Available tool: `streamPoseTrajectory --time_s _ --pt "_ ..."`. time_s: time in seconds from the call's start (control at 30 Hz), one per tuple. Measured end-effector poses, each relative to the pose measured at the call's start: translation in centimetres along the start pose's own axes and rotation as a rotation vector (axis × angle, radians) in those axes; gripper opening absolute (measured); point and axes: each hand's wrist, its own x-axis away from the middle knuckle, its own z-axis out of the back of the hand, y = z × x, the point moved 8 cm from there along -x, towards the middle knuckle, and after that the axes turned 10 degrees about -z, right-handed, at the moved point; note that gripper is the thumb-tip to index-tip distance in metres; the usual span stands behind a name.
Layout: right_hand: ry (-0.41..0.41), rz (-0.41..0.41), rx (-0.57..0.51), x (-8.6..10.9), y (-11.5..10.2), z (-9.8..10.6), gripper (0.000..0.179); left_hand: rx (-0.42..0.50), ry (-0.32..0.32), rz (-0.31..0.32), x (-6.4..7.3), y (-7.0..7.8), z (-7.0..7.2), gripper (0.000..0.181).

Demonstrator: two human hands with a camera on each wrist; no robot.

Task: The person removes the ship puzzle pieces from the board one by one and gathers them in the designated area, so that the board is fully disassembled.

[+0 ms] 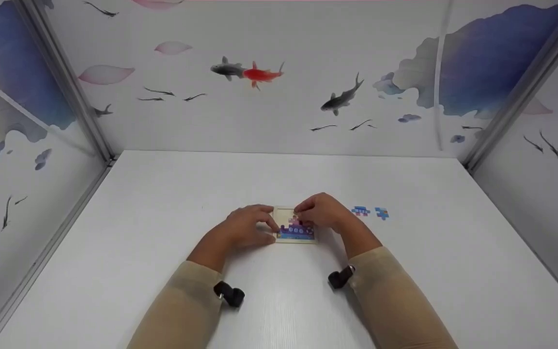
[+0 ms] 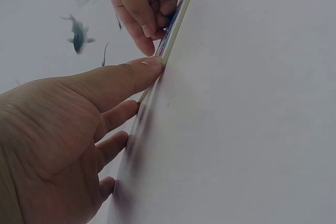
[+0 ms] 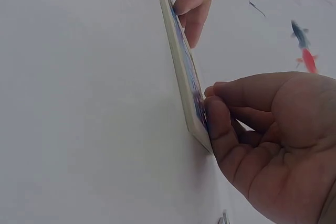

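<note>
A small jigsaw puzzle in a pale tray (image 1: 285, 242) lies on the white table, its lower part filled with blue and purple pieces (image 1: 296, 231). A bare cream patch shows at its upper left. My left hand (image 1: 250, 225) rests along the tray's left side, fingers fairly straight; the thumb (image 2: 149, 65) touches the tray's edge in the left wrist view. With bent fingers my right hand (image 1: 321, 211) pinches a puzzle piece at the upper right of the picture. The fingertips (image 3: 216, 109) hide most of that piece.
Two loose joined-looking bits of puzzle, one blue and pink (image 1: 360, 211) and one blue and orange (image 1: 382, 213), lie right of my right hand. White panels with painted fish (image 1: 262, 75) enclose the table (image 1: 162, 184) at the back and sides.
</note>
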Motion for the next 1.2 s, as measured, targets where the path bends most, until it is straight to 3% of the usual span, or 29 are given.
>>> streamPoseTrajectory --time_s 0.3,0.67,0.93,1.2 --pt "-0.013 0.021 0.107 -0.3 -0.2 -0.2 0.018 -0.019 0.011 -0.016 -0.1 0.0 0.0 0.014" --pt "-0.030 -0.001 -0.025 -0.8 0.7 -0.4 0.013 -0.015 0.008 0.001 -0.3 -0.3 -0.2 0.014" --pt "-0.029 -0.006 -0.015 -0.5 0.6 -0.3 0.013 -0.007 0.004 -0.007 -0.4 -0.2 -0.3 0.013" --pt "-0.041 0.039 -0.040 0.1 0.3 -0.2 0.016 -0.011 -0.004 -0.042 -0.2 0.0 0.0 0.013"
